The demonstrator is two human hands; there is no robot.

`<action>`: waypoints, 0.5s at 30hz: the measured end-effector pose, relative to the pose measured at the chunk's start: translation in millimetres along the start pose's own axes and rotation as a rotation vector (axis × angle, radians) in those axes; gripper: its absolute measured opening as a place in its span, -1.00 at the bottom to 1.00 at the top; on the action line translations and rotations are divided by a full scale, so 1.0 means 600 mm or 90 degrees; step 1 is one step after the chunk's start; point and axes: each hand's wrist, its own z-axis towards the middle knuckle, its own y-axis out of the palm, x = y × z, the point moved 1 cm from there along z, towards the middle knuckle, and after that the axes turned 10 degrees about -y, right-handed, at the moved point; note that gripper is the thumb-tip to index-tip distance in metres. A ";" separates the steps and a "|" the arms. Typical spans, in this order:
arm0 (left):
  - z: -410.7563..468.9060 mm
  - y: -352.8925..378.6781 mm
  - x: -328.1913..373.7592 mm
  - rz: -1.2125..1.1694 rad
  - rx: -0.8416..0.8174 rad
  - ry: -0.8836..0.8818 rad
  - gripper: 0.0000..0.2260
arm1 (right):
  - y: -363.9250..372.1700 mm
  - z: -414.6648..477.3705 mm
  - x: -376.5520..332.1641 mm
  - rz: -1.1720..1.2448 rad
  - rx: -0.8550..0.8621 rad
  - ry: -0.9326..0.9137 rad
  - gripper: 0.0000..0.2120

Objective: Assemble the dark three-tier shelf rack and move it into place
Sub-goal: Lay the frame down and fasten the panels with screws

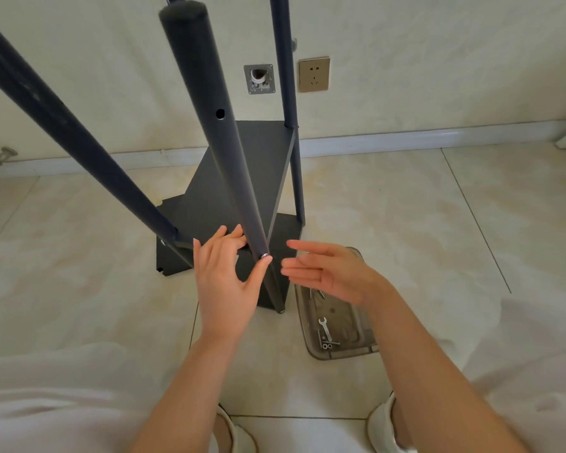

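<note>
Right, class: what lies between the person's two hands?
In the head view, the near pole with its silver bolt stands between the left hand and the right hand. The left thumb touches the bolt.

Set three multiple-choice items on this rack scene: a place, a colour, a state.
1. The wrench lies: A in the clear tray; B on a shelf; C in a hand.
2. The rack poles are: A white; B dark; C red.
3. The right hand is: A gripping a pole; B open, holding nothing; C holding the wrench.
Answers: 1 A, it rests inside the tray; 2 B, they match the dark shelves; 3 B, its fingers are straight, clear of the poles.
</note>
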 end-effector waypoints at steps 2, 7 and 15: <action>-0.003 0.003 0.003 0.005 0.003 0.004 -0.72 | -0.034 0.001 0.064 -0.053 0.047 0.090 -0.74; -0.005 0.006 0.000 0.024 0.014 0.016 -0.73 | -0.097 -0.001 0.212 -0.367 0.175 0.284 -0.78; -0.006 0.016 -0.001 0.034 0.030 0.014 -0.67 | -0.127 0.024 0.275 -0.662 0.111 0.341 -0.81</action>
